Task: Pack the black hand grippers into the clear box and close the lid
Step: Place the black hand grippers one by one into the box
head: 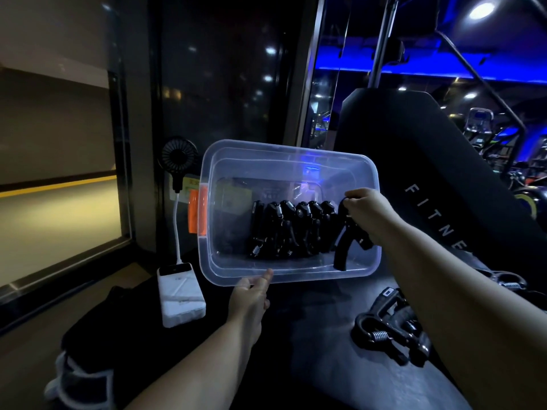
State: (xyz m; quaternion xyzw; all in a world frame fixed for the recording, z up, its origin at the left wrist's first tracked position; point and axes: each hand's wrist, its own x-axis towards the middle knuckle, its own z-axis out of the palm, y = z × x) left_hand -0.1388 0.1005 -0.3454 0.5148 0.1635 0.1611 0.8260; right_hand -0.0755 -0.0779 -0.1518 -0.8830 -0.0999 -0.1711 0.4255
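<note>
The clear box with an orange latch is tilted up toward me, its opening facing the camera. My left hand grips its near rim from below, thumb on the edge. Several black hand grippers stand in a row inside. My right hand pinches one more black hand gripper by its top at the row's right end, inside the box. Loose black hand grippers lie on the dark padded bench at lower right, under my right forearm. I see no lid.
A white power bank lies left of the box, wired to a small black fan. Dark clothing is heaped at lower left. A black padded backrest rises right of the box. Glass panels stand behind.
</note>
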